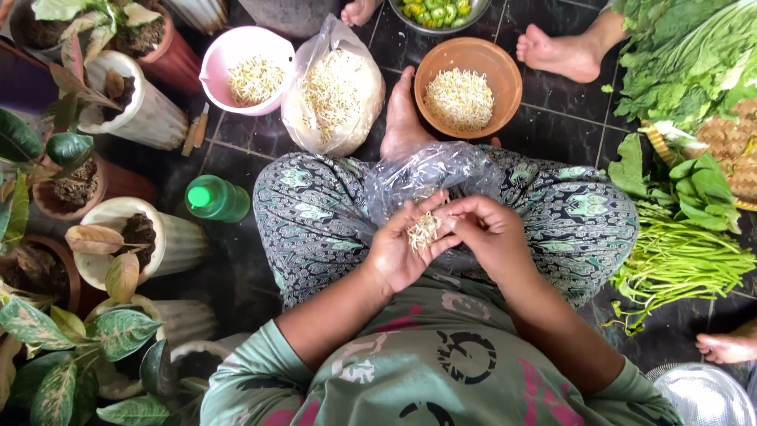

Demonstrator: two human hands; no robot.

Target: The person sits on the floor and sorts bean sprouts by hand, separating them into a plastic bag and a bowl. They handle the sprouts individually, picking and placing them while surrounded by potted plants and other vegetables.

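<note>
Here, looking down from the head camera, a person sits on a dark tiled floor with both hands held over the lap. The left hand (402, 248) is turned palm up and cupped, with the fingers bent in, holding a small heap of bean sprouts (424, 230). The right hand (485, 229) comes in from the other side. Its thumb and fingers are pinched together on the sprouts at the edge of the heap. The two hands touch each other.

Just under the hands and a bit past them lies a crumpled clear plastic bag (430, 170) on the patterned trousers.

Further out on the floor stands a brown bowl (505, 79) with a pile of sprouts in it. Beside it sits an open plastic bag (335, 95) full of sprouts. Next to that is a pink bowl (229, 51) with a smaller pile of sprouts. A metal bowl (475, 16) at the top edge holds cut green vegetables. A green bottle (217, 199) lies on the floor near the left knee.
</note>
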